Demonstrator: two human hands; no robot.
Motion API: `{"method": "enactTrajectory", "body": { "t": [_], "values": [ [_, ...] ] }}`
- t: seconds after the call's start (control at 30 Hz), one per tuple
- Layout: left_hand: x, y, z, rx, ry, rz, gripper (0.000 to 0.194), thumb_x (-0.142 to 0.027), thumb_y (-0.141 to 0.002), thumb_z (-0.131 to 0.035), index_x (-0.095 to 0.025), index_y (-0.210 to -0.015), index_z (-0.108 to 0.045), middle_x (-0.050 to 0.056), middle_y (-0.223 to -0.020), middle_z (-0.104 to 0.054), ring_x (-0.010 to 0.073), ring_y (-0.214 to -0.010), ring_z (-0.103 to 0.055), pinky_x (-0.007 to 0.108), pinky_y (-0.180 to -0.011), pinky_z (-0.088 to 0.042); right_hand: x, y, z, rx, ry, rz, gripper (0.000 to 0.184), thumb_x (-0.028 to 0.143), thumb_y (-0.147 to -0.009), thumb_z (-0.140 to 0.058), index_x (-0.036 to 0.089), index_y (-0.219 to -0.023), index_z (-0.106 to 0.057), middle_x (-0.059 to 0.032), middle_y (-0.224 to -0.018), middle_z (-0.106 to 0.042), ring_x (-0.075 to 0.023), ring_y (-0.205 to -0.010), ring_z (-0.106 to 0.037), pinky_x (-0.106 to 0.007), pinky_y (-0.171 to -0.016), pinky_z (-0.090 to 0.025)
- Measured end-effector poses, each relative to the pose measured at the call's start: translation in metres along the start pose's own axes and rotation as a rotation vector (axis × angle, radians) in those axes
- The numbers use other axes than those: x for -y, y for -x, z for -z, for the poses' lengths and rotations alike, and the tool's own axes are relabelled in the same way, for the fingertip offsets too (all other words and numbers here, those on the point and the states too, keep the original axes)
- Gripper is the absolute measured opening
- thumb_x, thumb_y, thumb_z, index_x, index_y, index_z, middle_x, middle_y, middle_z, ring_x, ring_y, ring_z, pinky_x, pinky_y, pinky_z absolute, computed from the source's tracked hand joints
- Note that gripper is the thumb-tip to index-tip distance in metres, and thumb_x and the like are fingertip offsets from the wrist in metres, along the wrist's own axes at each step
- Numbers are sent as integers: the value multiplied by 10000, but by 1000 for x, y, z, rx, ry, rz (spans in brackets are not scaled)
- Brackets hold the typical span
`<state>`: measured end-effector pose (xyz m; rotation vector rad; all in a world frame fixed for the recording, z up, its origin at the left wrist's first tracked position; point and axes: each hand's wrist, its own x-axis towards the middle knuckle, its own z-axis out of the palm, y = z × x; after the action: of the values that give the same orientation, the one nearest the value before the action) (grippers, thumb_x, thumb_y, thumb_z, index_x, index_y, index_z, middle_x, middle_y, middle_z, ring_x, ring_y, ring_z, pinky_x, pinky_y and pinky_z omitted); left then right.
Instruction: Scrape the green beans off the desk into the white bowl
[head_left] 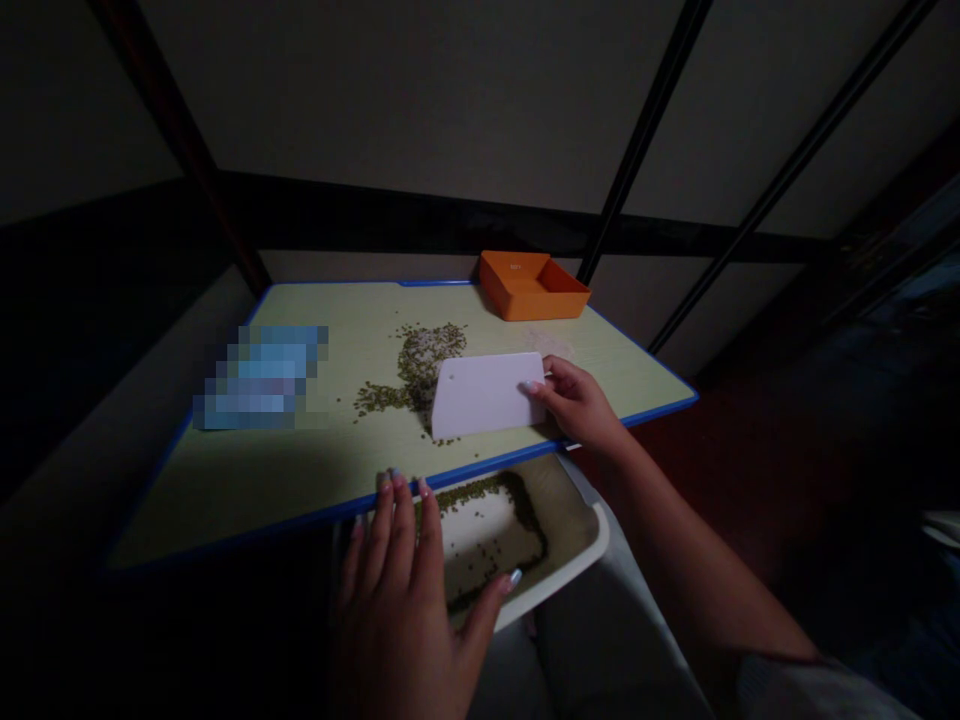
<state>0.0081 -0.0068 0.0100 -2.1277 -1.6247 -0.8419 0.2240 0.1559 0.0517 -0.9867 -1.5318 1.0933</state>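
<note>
My right hand [577, 400] pinches the right end of a flat white scraper [487, 395], its thumb on the near face. The scraper stands tilted over the tabletop, beside a scattered patch of small green beans [424, 355]. Below the table's front edge, a white plastic bin [592, 535] holds more of the beans along its inner walls. My left hand [412, 570] lies over the left side of this bin, fingers stretched out and thumb apart, fingertips near the blue table edge. It covers part of the bin.
The pale tabletop [255, 480] has a blue rim. An orange open tray [544, 300] stands at its back right corner. A blurred blue item [262, 375] lies on the left. Behind the table rises a panelled wall [420, 110] with dark strips.
</note>
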Motion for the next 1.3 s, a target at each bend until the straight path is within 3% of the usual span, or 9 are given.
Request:
{"method": "enactTrajectory", "body": {
  "t": [0.33,0.83,1.3],
  "values": [
    [-1,0,1,8,4,3,801,-634,-915,-426,27,-1365,-479,325,-1421,-520,433,-1351,-471,598,-988,-464,4,5,-4,-24,57,2,500,625,-708,-765,220,-707,-472,78,-529,-411,-78,-468,-337,-217,-431,-192],
    [1,-2,1,3,-3,-15,783,-612,-917,-429,42,-1342,-495,337,-1411,-523,434,-1334,-486,592,-961,-482,1,3,-14,-32,117,56,436,555,-748,-742,219,-703,-467,66,-586,-414,-92,-526,-364,-227,-476,-236],
    [2,3,-2,11,45,27,837,-658,-899,-449,-28,-1448,-395,298,-1473,-481,396,-1410,-416,592,-1044,-431,1,1,-15,21,43,-1,433,577,-725,-764,191,-804,-585,45,-619,-507,-99,-549,-422,-224,-486,-282]
  ]
}}
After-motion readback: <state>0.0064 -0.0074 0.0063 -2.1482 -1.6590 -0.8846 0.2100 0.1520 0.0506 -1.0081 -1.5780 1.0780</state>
